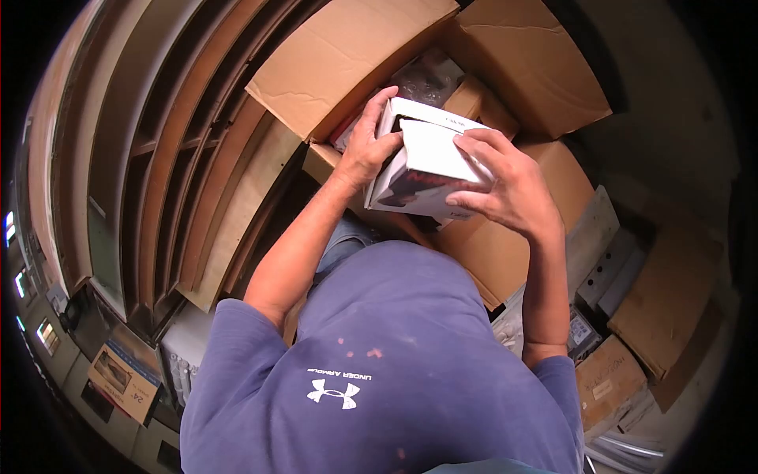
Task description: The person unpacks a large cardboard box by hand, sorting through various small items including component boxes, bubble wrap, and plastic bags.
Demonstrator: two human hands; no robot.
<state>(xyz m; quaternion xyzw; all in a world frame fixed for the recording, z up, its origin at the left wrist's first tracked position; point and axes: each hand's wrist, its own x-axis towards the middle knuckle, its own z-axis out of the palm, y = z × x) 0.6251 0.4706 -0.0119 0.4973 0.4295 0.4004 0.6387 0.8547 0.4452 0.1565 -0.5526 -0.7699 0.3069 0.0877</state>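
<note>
Both hands hold a white printed product box above a large open cardboard carton. My left hand grips the box's left side, its thumb over the edge by a dark gap at the flap. On the right side, my right hand has its fingers on the top flap and its thumb low on the printed face. The box is tilted, and its flap looks partly lifted. What is inside it cannot be seen. Behind it in the carton lie clear plastic wrapping and a smaller brown box.
Tall wooden boards or shelves stand close on the left. A box marked 24" sits at lower left. More cardboard and a brown box with handwriting lie at the right, near some pale tubing.
</note>
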